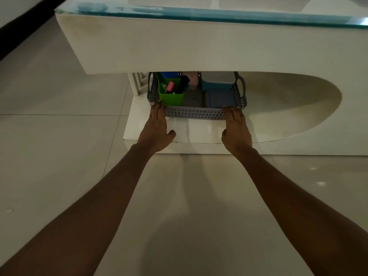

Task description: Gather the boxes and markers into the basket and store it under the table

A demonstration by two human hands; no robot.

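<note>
A grey perforated basket (195, 113) sits on the white lower shelf under the table (179, 46). Inside it stands a green box (171, 97) holding a pink marker (169, 87) and a black marker (182, 83). A blue lidded box (218, 82) is at the back right and a flat blue-lidded box (221, 99) lies in front of it. My left hand (156, 129) presses flat against the basket's front left corner. My right hand (236, 127) rests flat on the front right corner. The fingers of both hands are straight and together, touching the front wall.
The table has a glass top with a teal edge (199, 14) and a thick white apron overhanging the basket. The lower shelf (199, 130) curves away to the right. White slats (137, 82) stand left of the basket. Pale floor tiles (59, 136) surround the table.
</note>
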